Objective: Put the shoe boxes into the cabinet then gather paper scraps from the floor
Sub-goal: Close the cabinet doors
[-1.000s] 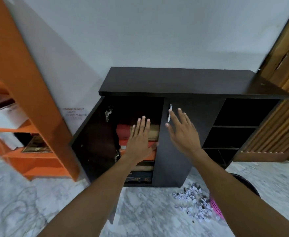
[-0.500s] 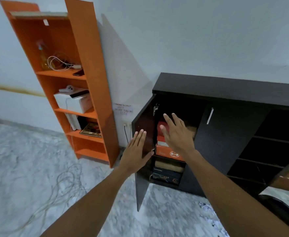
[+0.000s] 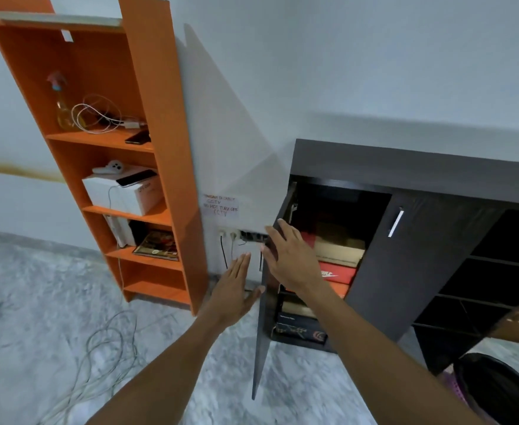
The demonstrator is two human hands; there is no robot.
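Door (image 3: 260, 348) edge now stands between the hands — left hand (image 3: 235, 291) flat-fingered outside it, right hand (image 3: 292, 262) spread, both empty, right shifted leftward off the boxes (image 3: 338, 274) stacked in the cabinet (image 3: 405, 162) beyond its fingertips.

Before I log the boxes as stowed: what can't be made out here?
Boxes, head view: right hand and forearm cover the stack's left side; count unclear.
Basket: cut off by the lower right corner.
Left hand: contact with door uncertain.
Scraps: none in frame.
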